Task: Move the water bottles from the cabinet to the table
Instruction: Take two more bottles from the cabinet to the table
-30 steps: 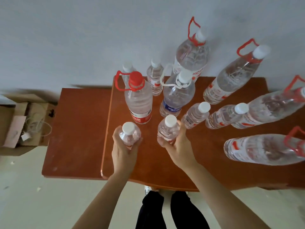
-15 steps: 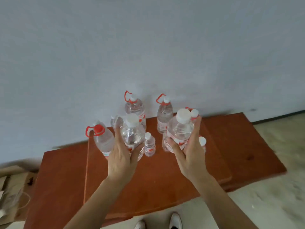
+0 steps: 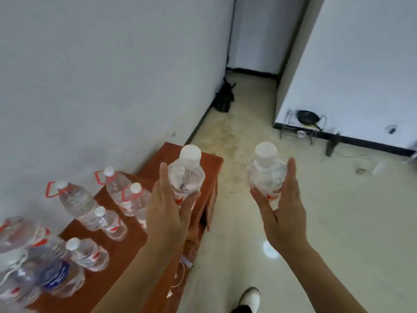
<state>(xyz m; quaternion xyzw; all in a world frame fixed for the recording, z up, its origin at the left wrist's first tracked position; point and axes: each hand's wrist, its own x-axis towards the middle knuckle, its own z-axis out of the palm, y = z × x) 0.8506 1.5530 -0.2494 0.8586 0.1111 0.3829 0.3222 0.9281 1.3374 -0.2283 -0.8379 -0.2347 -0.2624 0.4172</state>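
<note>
- At the bottom edge a white shoe was cut off by the frame, and both forearms ran out of the lower border.
- In the lower left corner a cluster of bottles was smeared by blur. One dark blue label showed, but their number could not be told.
- They stood on the red-brown cabinet top, whose near end was cut off and whose right side was hidden behind the left forearm.
- Just past the blur stood two small bottles, white-capped and holding clear water. Behind them stood large bottles with red carry handles, the rightmost partly hidden by the left hand.
- The left hand gripped the left bottle low on its body, with the fingers nearly straight up one side and the thumb pressed on the other. This bottle was upright, white-capped and filled with clear water. It sat at the centre of the frame, in front of the cabinet's far end.
- The right hand held the right bottle the same way, thumb on the left and fingers on the right. It was right of centre, over the pale floor and apart from the cabinet.
- The palms covered most of both red labels.
- In the upper middle a black bag lay against the wall. At the upper right stood a wire rack with a dark pan, too small to make out in detail.
</note>
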